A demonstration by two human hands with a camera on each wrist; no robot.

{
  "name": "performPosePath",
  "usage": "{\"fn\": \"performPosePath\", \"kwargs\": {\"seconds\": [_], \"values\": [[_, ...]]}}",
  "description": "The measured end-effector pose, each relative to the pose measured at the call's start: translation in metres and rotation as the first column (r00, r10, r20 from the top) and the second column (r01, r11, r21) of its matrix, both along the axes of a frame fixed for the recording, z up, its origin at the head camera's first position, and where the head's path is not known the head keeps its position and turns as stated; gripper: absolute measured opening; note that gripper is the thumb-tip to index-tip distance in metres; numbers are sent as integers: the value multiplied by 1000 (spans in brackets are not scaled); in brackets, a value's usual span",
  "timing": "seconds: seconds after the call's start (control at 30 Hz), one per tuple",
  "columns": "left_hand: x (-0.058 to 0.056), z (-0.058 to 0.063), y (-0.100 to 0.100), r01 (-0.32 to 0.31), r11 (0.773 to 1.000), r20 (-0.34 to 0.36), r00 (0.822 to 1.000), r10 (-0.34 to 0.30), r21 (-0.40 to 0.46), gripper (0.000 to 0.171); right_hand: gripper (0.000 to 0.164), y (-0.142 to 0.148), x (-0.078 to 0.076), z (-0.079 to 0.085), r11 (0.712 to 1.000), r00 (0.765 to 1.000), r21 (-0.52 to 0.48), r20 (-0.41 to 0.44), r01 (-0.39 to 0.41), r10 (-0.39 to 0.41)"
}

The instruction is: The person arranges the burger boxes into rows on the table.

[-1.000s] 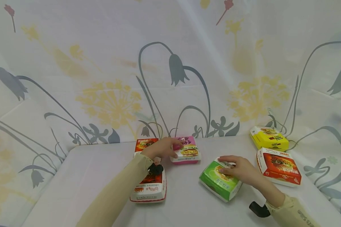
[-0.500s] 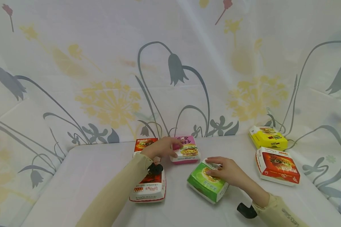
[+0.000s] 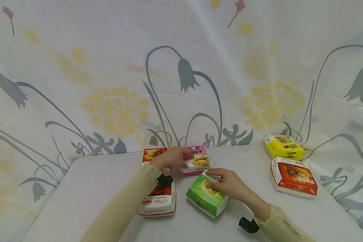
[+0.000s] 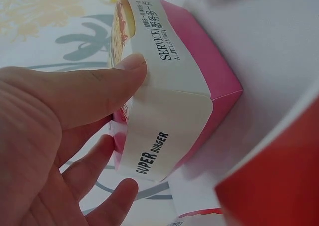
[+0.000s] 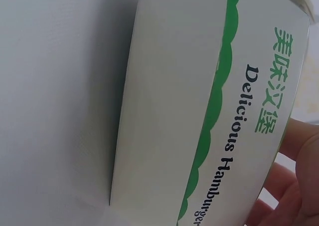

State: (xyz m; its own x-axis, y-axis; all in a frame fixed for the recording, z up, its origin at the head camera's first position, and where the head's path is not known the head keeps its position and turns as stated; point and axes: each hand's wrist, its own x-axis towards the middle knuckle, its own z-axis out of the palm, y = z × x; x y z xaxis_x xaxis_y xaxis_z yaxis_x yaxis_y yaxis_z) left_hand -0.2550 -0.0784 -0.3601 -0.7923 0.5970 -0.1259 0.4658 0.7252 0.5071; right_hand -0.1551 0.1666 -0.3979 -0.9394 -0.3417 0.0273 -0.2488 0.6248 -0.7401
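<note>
My left hand (image 3: pixel 170 158) reaches to the left end of a pink-and-white burger box (image 3: pixel 201 163) near the back of the table. In the left wrist view its thumb presses the upper edge of that box (image 4: pixel 172 104), with the fingers bent along the far side. My right hand (image 3: pixel 231 185) grips a green burger box (image 3: pixel 203 200), thumb on the lid and fingers over its far edge. This box sits turned at an angle, just in front of the pink one. The right wrist view shows its white side (image 5: pixel 169 101), close over the white cloth.
A red-and-white burger box (image 3: pixel 158 206) stands at front left, partly under my left sleeve, with another red box (image 3: pixel 152 154) behind it. To the right, a yellow box (image 3: pixel 284 148) stands behind a red-topped box (image 3: pixel 294 177). A flower-printed curtain (image 3: pixel 181 111) closes the back.
My right hand has brought the green burger box leftward, away from the red-topped box and close to the pink one. My left hand has stayed at the pink box.
</note>
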Motion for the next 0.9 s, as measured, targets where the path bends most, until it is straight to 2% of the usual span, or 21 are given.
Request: {"fn": "performPosePath", "kwargs": {"seconds": [0.27,0.9], "values": [[0,0,1,-12,1000,5,1000,12,-8,46,48,-3,0,-2,1000,1000,-14,-5,-1,1],[-1,-2,-3,17,999,7,1000,-17,27,46,46,-4,0,-1,999,999,-14,8,40,-40]]}}
